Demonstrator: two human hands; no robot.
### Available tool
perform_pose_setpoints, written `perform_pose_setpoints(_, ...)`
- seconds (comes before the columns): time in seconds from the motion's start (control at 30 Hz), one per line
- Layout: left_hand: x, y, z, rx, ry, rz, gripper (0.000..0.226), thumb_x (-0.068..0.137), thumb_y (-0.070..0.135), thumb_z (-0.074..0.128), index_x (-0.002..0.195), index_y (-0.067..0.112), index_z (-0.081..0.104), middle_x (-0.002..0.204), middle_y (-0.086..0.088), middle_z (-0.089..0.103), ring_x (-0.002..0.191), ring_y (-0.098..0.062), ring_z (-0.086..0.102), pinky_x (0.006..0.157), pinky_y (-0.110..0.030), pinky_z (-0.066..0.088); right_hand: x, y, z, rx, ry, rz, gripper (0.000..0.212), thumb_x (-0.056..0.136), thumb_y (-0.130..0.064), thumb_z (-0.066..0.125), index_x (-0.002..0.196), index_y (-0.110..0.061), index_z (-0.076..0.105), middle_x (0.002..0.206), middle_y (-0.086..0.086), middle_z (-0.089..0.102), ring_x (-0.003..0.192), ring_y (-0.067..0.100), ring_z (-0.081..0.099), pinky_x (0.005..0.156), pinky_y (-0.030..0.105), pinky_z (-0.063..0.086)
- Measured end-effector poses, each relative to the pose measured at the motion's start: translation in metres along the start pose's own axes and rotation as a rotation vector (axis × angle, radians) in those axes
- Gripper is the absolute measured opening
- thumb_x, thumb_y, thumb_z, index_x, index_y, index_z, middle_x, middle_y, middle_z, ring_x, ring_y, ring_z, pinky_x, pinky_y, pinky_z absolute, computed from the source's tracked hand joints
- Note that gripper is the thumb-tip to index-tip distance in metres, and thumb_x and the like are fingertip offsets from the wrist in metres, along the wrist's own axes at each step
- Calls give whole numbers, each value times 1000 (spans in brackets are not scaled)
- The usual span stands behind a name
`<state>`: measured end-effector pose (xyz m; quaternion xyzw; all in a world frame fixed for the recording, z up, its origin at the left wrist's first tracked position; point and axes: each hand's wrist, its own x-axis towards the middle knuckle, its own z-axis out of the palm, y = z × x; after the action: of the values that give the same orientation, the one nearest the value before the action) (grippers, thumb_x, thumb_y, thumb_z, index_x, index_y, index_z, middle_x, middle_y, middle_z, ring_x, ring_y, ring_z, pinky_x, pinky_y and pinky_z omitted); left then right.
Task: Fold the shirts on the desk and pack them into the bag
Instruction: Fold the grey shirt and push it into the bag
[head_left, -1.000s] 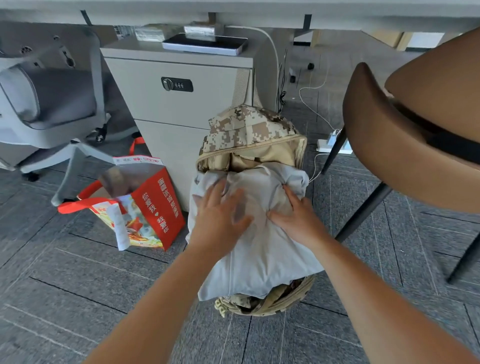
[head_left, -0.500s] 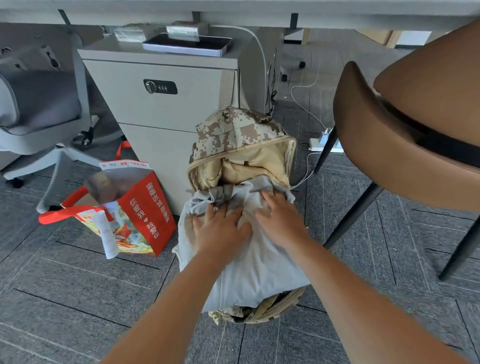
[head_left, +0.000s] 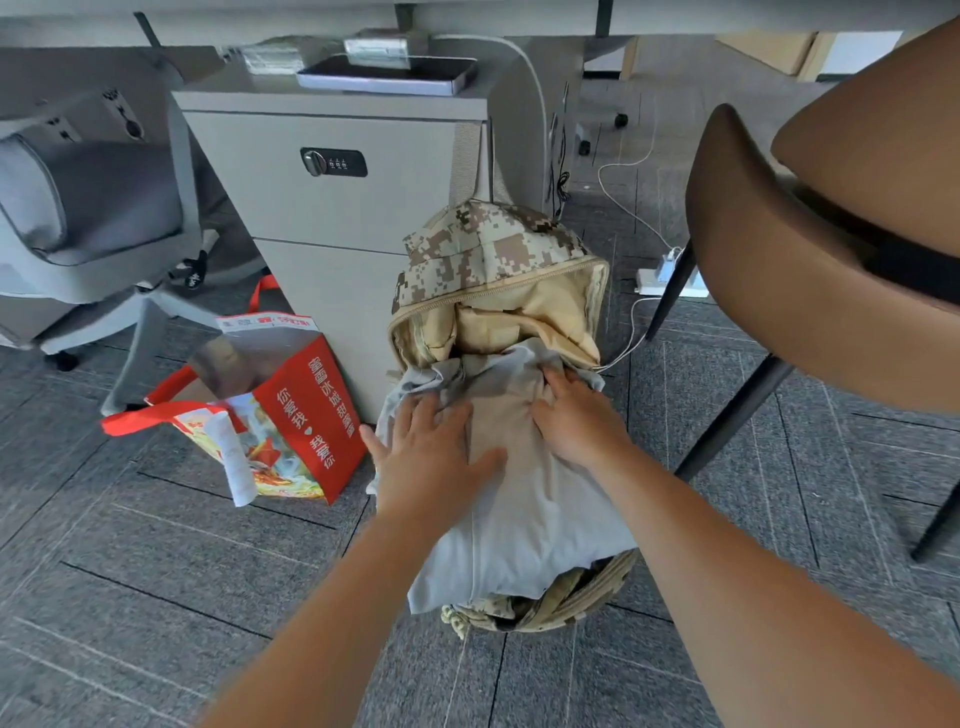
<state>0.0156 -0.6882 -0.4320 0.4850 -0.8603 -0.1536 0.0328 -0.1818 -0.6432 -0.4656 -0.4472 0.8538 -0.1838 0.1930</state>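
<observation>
A camouflage backpack (head_left: 493, 249) stands open on the floor against a grey drawer cabinet, its tan lining showing. A folded pale grey shirt (head_left: 524, 514) lies across the bag's mouth, its top edge tucked under the open flap and its lower end hanging over the front rim. My left hand (head_left: 431, 457) lies flat on the shirt's left side with fingers spread. My right hand (head_left: 576, 415) presses the shirt's upper right, fingertips pointing into the opening.
The grey drawer cabinet (head_left: 332, 208) with a combination lock stands behind the bag. A red shopping bag (head_left: 291, 415) sits to the left. A brown chair (head_left: 810, 270) is at the right, a grey office chair (head_left: 93, 218) at far left. A white power strip (head_left: 670, 280) and cables lie on the carpet.
Both hands have pushed the shirt's top end further into the backpack's opening and then spread apart a little; the shirt's upper part is more bunched under the flap.
</observation>
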Motion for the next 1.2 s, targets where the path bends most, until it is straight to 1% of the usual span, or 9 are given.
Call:
perform_pose_setpoints(0.07, -6, 1, 3, -40, -148, -106, 93, 75, 87, 46, 153, 50, 10, 166, 10, -4, 153, -27, -13, 113, -74, 3, -3, 0, -4, 36, 1, -2, 62, 98, -46, 39, 155, -36, 17, 154, 12, 39, 135, 43, 41, 105, 53, 42)
perform_pose_setpoints(0.13, -8, 0, 5, -158, -203, -136, 102, 73, 85, 52, 154, 49, 2, 166, 7, -12, 151, -33, -18, 116, -69, 15, -13, -1, -9, 96, 47, -30, 60, 95, -48, 40, 152, -37, 24, 148, 10, 45, 130, 40, 47, 100, 53, 47)
perform_pose_setpoints(0.27, -5, 7, 5, -212, -199, -154, 102, 78, 75, 59, 157, 43, 3, 166, 1, -14, 151, -37, -16, 117, -57, 20, -38, 10, -15, 72, 110, -30, 67, 96, -51, 46, 156, -30, 24, 158, 2, 32, 141, 31, 34, 108, 53, 40)
perform_pose_setpoints(0.4, -13, 18, 5, -239, -102, -141, 95, 80, 66, 63, 156, 43, 11, 167, 3, -7, 152, -33, -11, 118, -64, 17, -54, 10, -10, 28, 51, -23, 68, 96, -55, 45, 156, -35, 23, 166, 1, 16, 149, 31, 23, 114, 58, 31)
perform_pose_setpoints(0.6, -10, 16, 15, -290, -131, -107, 95, 82, 66, 61, 157, 39, 9, 167, 5, -7, 152, -30, -17, 117, -63, 15, -49, 14, -2, 54, 16, -8, 63, 99, -54, 38, 157, -40, 18, 169, -1, 3, 153, 28, 12, 118, 62, 19)
perform_pose_setpoints(0.8, -22, 17, 3, -274, 17, -101, 83, 82, 61, 64, 153, 39, 28, 166, 5, 8, 154, -23, -3, 118, -66, 7, -61, 10, -12, 195, 66, -42, 72, 88, -59, 44, 154, -44, 19, 166, -2, 16, 152, 25, 20, 116, 62, 23)
perform_pose_setpoints(0.97, -31, 16, -3, -303, 98, -72, 73, 88, 48, 66, 152, 31, 35, 166, -3, 15, 154, -22, 4, 123, -53, 4, -72, 9, -16, 187, 70, -74, 77, 91, -55, 55, 156, -40, 17, 165, 5, 18, 152, 27, 20, 117, 57, 27)
perform_pose_setpoints(1.1, -39, 9, -4, -440, 159, -29, 66, 89, 43, 65, 149, 25, 43, 159, -5, 32, 149, -25, 23, 121, -48, 25, -81, 8, -14, 204, 103, -93, 77, 96, -50, 56, 159, -30, 17, 167, 5, 15, 154, 23, 13, 122, 50, 21)
perform_pose_setpoints(1.2, -53, 18, -26, -601, 173, -48, 54, 92, 40, 65, 141, 20, 52, 145, 0, 48, 134, -14, 43, 107, -33, 38, -93, -6, -23, 278, 122, -70, 77, 94, -53, 54, 159, -27, 20, 165, 1, 22, 152, 21, 19, 120, 47, 27)
